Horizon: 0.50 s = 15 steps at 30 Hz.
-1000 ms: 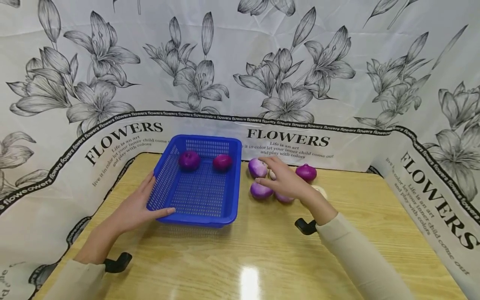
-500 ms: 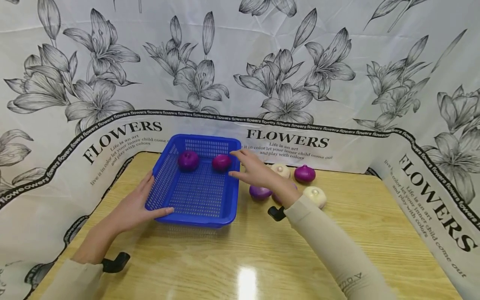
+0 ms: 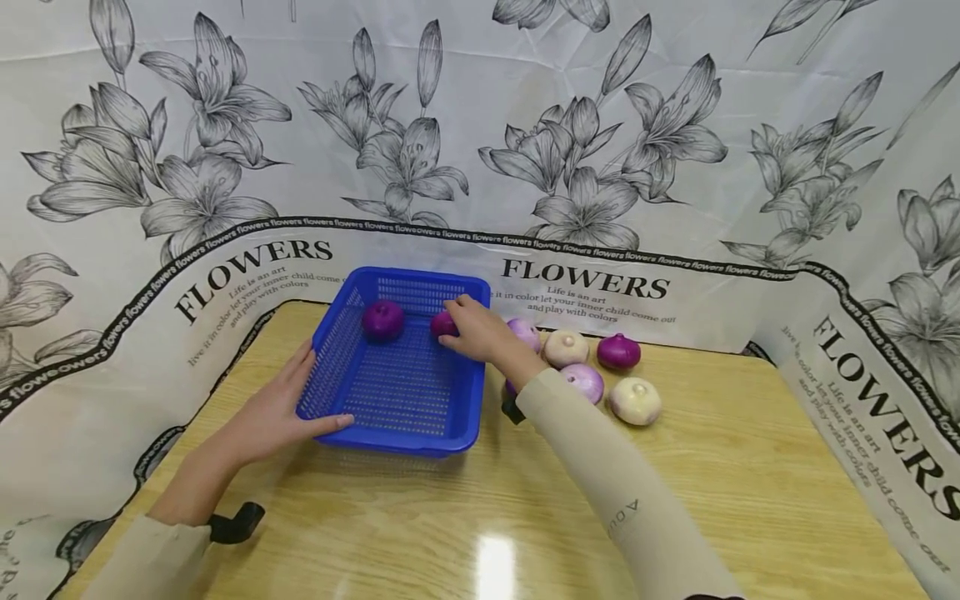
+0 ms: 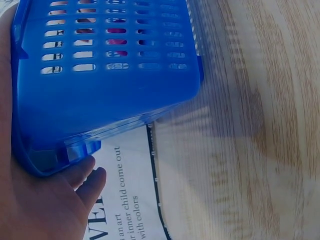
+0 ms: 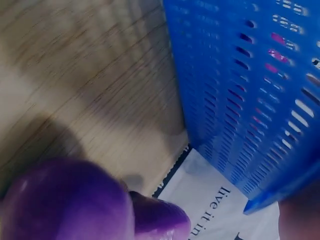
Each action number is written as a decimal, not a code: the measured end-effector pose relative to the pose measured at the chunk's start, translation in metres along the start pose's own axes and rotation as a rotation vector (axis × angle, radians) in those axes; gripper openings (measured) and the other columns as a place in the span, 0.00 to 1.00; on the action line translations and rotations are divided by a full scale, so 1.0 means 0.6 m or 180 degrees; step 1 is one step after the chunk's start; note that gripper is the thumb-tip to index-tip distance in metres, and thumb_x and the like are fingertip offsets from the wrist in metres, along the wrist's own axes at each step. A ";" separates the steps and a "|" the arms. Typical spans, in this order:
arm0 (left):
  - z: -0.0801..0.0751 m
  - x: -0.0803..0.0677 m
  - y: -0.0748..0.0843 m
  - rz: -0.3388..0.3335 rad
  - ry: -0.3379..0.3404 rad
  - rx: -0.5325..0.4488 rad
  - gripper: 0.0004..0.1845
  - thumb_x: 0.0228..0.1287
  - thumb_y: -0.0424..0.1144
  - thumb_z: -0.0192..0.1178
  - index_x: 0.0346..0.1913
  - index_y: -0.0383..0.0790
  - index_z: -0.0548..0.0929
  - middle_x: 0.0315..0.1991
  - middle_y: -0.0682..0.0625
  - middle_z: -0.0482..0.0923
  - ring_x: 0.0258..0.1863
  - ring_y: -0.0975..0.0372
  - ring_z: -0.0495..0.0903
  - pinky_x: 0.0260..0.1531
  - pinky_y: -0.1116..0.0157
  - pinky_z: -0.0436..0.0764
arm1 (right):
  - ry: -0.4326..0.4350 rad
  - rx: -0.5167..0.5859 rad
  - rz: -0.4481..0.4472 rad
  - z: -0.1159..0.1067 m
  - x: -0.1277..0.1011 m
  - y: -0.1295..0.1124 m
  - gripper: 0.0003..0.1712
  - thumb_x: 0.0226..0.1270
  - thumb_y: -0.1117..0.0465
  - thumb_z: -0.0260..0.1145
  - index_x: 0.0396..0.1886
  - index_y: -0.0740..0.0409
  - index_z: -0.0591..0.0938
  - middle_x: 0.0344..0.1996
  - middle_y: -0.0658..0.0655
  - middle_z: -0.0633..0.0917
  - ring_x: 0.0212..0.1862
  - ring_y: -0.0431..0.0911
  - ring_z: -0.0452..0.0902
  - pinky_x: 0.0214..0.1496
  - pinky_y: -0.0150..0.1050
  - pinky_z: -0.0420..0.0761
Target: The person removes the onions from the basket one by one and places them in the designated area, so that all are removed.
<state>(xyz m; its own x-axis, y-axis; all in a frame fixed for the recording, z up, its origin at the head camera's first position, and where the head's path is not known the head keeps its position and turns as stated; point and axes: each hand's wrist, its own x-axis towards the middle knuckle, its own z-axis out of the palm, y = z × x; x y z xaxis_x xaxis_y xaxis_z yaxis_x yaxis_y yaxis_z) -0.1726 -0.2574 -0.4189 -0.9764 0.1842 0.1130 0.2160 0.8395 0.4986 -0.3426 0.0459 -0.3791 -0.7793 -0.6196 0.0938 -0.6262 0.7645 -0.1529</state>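
The right hand reaches over the basket's far right rim, its fingers curled round a purple onion just inside the far right corner. The left hand, fingers straight, presses the basket's near left side on the desk. Another onion lies just left of the held one.

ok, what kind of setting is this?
Probably a staged tabletop set, not a kitchen: a flower-print backdrop wraps a wooden table, with a blue basket and loose onions.
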 end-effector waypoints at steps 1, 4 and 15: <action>0.001 0.001 0.000 0.0008 0.0003 0.0000 0.67 0.58 0.72 0.65 0.83 0.39 0.37 0.84 0.42 0.33 0.78 0.34 0.48 0.67 0.30 0.59 | 0.0012 -0.0086 0.0051 0.003 0.003 0.000 0.38 0.72 0.49 0.68 0.74 0.63 0.70 0.65 0.66 0.75 0.66 0.56 0.74 0.65 0.52 0.78; 0.006 0.003 0.000 0.0024 0.0002 -0.0005 0.67 0.58 0.72 0.65 0.83 0.39 0.37 0.84 0.42 0.34 0.78 0.35 0.48 0.68 0.30 0.59 | 0.0014 -0.0307 0.0170 0.012 0.012 -0.002 0.36 0.71 0.46 0.68 0.70 0.62 0.74 0.62 0.64 0.78 0.65 0.57 0.74 0.65 0.52 0.77; 0.003 0.003 -0.007 0.0017 0.0013 0.0001 0.67 0.58 0.72 0.65 0.83 0.42 0.35 0.84 0.43 0.33 0.78 0.35 0.48 0.68 0.30 0.59 | -0.0056 -0.0839 0.0300 0.037 0.039 -0.011 0.33 0.71 0.38 0.66 0.61 0.59 0.80 0.56 0.61 0.83 0.58 0.57 0.78 0.63 0.51 0.74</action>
<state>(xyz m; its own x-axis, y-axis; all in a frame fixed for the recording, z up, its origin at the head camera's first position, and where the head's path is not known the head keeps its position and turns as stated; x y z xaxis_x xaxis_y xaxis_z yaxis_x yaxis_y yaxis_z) -0.1750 -0.2599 -0.4223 -0.9752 0.1864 0.1191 0.2211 0.8387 0.4977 -0.3564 0.0223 -0.3977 -0.8354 -0.5447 0.0738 -0.5370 0.8374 0.1014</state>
